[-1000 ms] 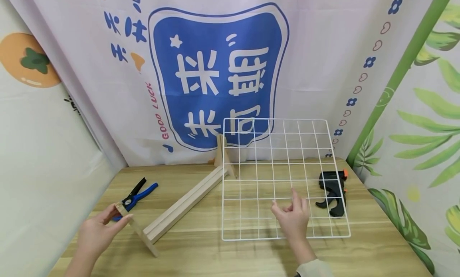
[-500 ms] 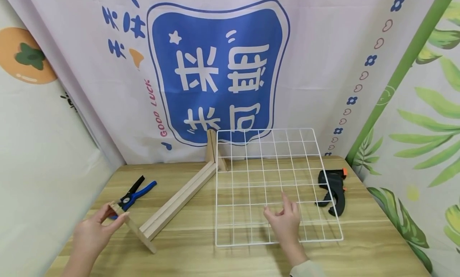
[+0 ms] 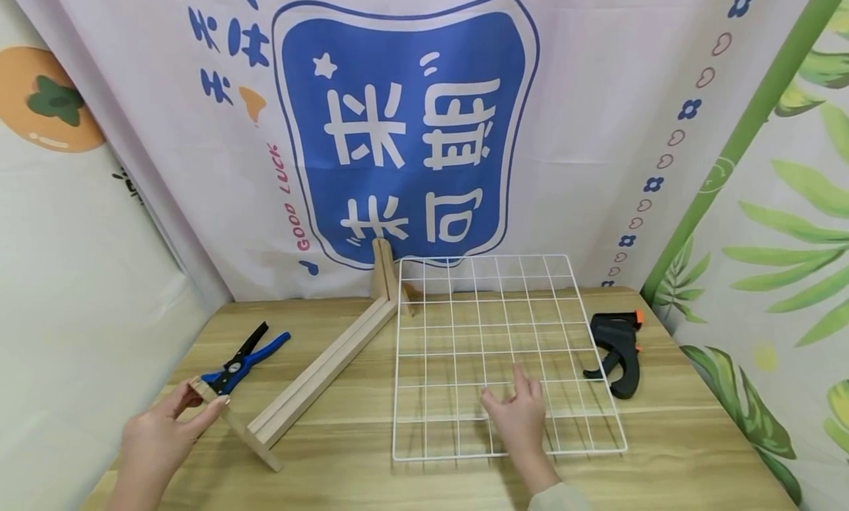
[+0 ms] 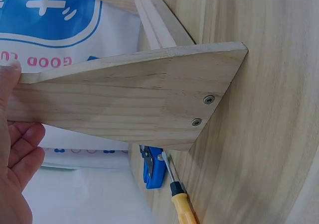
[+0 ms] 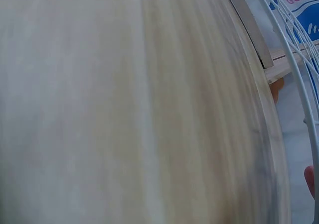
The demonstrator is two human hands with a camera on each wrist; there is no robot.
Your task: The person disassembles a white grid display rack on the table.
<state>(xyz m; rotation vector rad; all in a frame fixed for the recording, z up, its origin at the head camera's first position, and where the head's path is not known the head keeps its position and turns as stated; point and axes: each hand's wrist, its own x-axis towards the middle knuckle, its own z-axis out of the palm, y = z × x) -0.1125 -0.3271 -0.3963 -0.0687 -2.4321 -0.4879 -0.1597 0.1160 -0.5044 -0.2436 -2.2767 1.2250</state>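
My left hand (image 3: 155, 430) pinches the upper end of a wooden end board (image 3: 242, 433), thumb on one face and fingers on the other. That board joins a long wooden rail (image 3: 325, 371), with a second end board (image 3: 383, 268) at the far end. In the left wrist view the board's outer face (image 4: 109, 97) carries two metal bolts. My right hand (image 3: 520, 419) grips a white wire grid panel (image 3: 464, 324) near its middle, thumb and fingers at the wires. The grid's upper left side stands by the far end board; contact cannot be told.
A blue-and-black plier-like tool (image 3: 242, 360) lies at the left of the table (image 3: 358, 467). Beside it a yellow-handled screwdriver (image 4: 182, 206) shows in the left wrist view. A black clamp with orange parts (image 3: 617, 352) lies right of the grid. A printed curtain (image 3: 584, 127) hangs behind.
My right hand and the grid have moved left and nearer to me, and the grid's top edge has dropped. The left hand and the wooden frame have shifted slightly left.
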